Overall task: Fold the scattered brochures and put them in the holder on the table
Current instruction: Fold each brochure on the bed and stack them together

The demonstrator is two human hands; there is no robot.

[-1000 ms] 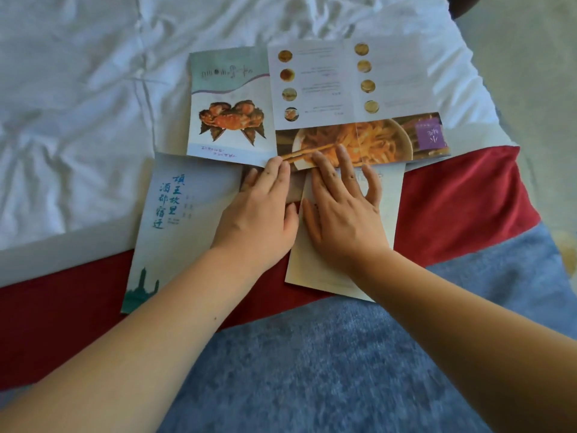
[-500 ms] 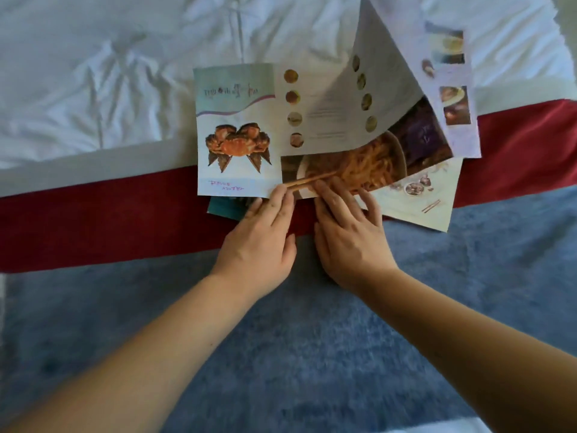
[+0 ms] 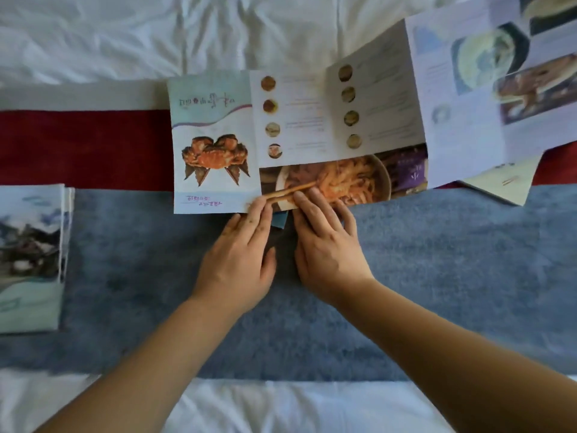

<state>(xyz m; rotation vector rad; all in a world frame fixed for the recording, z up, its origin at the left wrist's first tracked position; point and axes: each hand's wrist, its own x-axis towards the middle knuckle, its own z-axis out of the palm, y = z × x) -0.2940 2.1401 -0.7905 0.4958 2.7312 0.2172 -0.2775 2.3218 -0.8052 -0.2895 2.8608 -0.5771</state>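
The open brochure lies on the bed, straddling the red band and the blue runner, its long axis running left to right across the view, crab cover at the left end and the right panels lifted and curling up toward the top right corner. Both hands meet at its near edge, close to the middle: the left hand rests its fingertips on the edge just below the crab panel, the right hand lays its fingers on the noodle photo. Neither grip pinches anything; both are flat, fingers together and slightly spread, pressing down. The sheet thus lies straight ahead of both hands, away from the body, and the raised right end sits nearer the right hand, so that hand looks better placed to bring the panels over. A dark blue corner shows between the hands under the brochure; what it belongs to is hidden. A folded brochure lies at the left, cut by the frame. The raised panels are blurred, and no holder is in view.
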